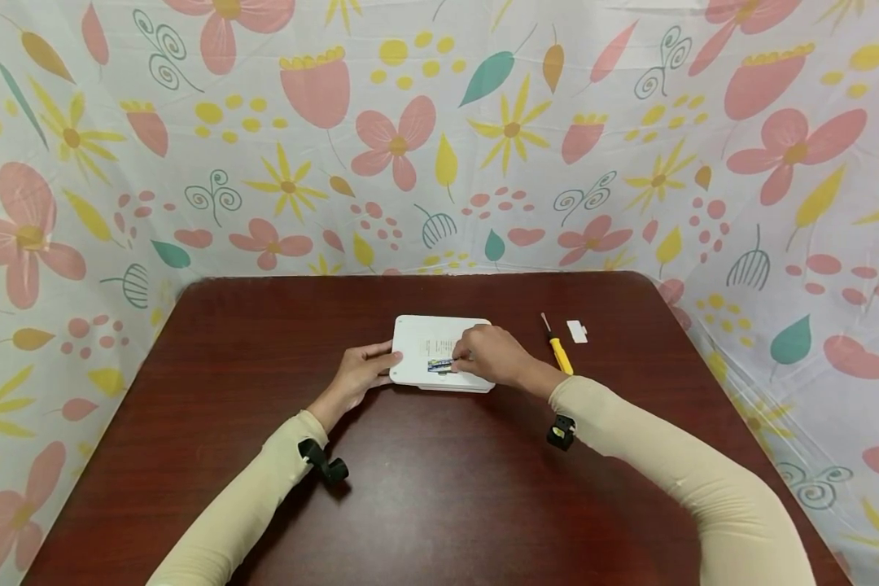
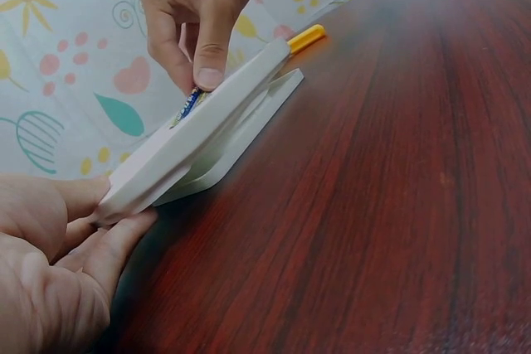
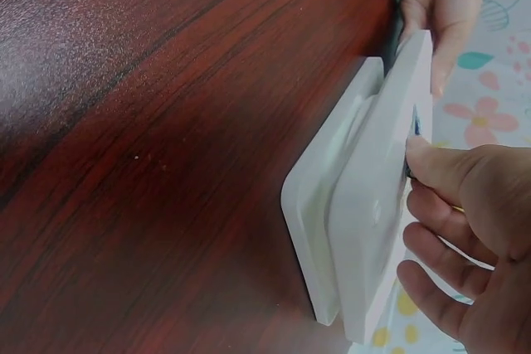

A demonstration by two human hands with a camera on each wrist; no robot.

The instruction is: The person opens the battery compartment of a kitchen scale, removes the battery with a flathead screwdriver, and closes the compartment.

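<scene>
A white flat device (image 1: pixel 410 346) with rounded corners lies on the table, printed label and battery slot facing up. Its two stacked plates (image 3: pixel 365 196) show from the side in the right wrist view. My left hand (image 1: pixel 362 370) grips its left edge, thumb on top and fingers underneath. Over the slot, my right hand (image 1: pixel 494 354) pinches a small blue-and-yellow battery (image 1: pixel 438 366) between thumb and index finger. The battery (image 2: pixel 189 105) also shows under the thumb in the left wrist view. Fingers partly hide the slot, so I cannot tell how many batteries sit there.
Right of the device lies a screwdriver (image 1: pixel 559 352) with a yellow handle, partly behind my right forearm. Beside it is a small white battery cover (image 1: pixel 577 330). The dark wooden table (image 1: pixel 425 488) meets a flowered curtain (image 1: pixel 439 203) at its back and sides.
</scene>
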